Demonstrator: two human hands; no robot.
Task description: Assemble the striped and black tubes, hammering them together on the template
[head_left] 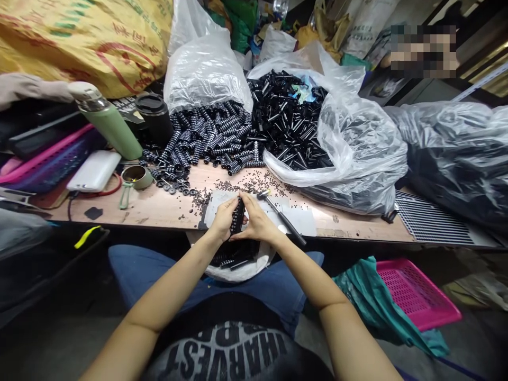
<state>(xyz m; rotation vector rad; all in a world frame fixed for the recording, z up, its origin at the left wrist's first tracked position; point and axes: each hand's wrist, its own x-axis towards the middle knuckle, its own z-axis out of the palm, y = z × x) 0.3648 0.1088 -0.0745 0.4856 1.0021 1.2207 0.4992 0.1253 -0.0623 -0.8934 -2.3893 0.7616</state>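
My left hand (222, 218) and my right hand (259, 221) are closed together around a black rod-like plastic piece (237, 218) with rows of small light marks or slots. It stands roughly lengthwise between my fingers, over the front edge of the table. Under my hands lies a pale sheet (216, 203). A hammer (283, 217) with a black handle rests to the right of my right hand. Below my hands, an open white sack (260, 267) on my lap holds more black pieces. My fingers hide part of the held piece.
Many tiny dark bits (254, 182) are scattered on the wooden table (349, 222). Behind are a pile of ribbed black rods (210, 132) and a plastic bag (357, 159) of black parts. At left stand a green bottle (113, 127) and a white power bank (94, 171).
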